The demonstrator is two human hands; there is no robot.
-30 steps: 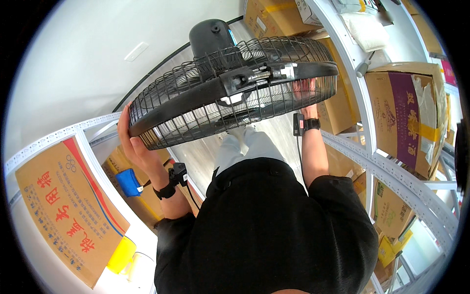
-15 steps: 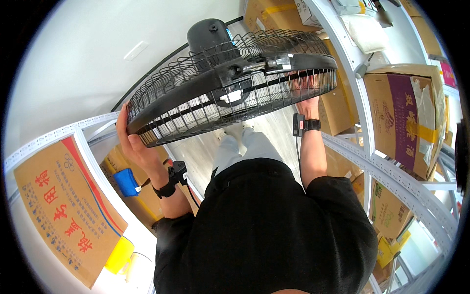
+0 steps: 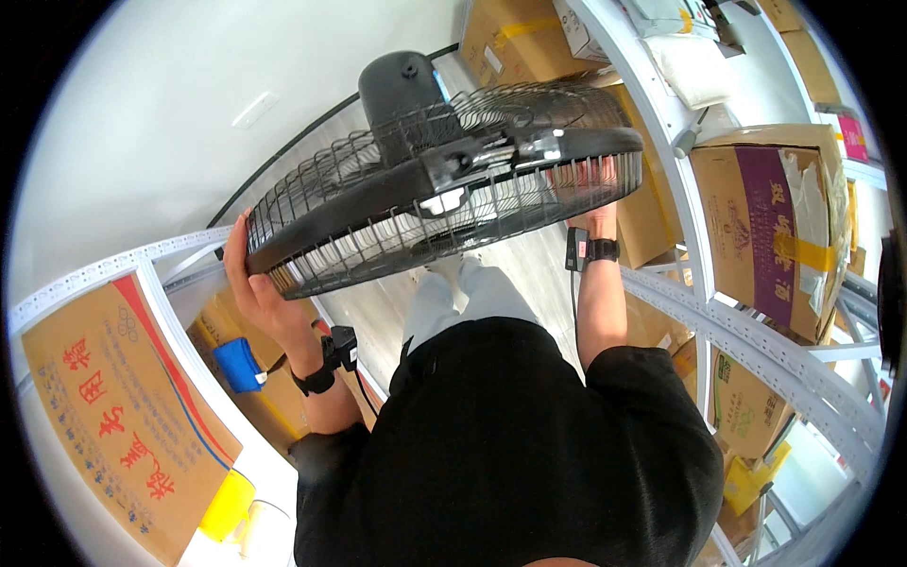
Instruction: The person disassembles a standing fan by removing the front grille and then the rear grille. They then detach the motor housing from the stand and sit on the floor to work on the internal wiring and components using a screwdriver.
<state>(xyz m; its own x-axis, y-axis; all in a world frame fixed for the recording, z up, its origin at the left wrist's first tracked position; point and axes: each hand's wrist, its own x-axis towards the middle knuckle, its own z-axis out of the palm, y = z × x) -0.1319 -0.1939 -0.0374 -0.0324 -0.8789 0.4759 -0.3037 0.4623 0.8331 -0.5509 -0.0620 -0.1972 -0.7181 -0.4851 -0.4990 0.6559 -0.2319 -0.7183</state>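
Observation:
A large black fan head (image 3: 378, 203) with a wire cage and a motor housing (image 3: 402, 94) at its back is held up in front of me, its rim edge-on and tilted a little higher on the right. My left hand (image 3: 260, 283) grips the left end of the rim, the thumb on the near side. My right hand (image 3: 595, 194) holds the right end; its fingers show only in part through the wires. Each wrist wears a black strap with a small black box and a cable.
White metal shelving stands on both sides. On the left shelf are a cardboard box (image 3: 118, 416) and a yellow object (image 3: 227, 506); a blue bundle (image 3: 239, 365) lies lower. Cardboard boxes (image 3: 770, 231) fill the right racks, and another box (image 3: 524, 42) stands at the far wall.
The fan head has come slightly lower in view, most at its right end, and stays in both hands. The surroundings have shifted slightly left.

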